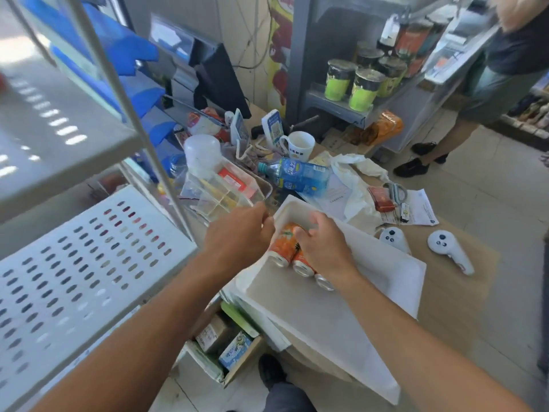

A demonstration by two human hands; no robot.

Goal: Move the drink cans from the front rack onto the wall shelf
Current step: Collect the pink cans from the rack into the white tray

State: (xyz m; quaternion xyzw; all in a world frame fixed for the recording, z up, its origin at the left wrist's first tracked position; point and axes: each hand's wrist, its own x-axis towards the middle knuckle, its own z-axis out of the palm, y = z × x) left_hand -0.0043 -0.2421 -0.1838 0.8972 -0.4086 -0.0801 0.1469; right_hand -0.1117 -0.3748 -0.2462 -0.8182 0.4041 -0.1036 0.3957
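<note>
Three orange drink cans (282, 248) lie side by side at the far end of a white tray-like rack (320, 319) on the counter, silver ends toward me. My left hand (240, 233) curls round the leftmost can at the tray's left wall. Over the other cans, my right hand (323, 248) reaches down with its fingers curled on the middle can (301, 264). The third can (324, 283) shows only its silver end under my right wrist. A white perforated shelf (77, 269) stands to the left at a lower level, with another shelf (50, 138) above it.
The counter beyond the tray is cluttered: a clear plastic organiser (225, 191), a blue bottle (297, 175) lying down, a white mug (298, 145), papers, scissors, two white controllers (448, 251). A metal shelf post (139, 126) rises left of my hands. A person stands at the far right.
</note>
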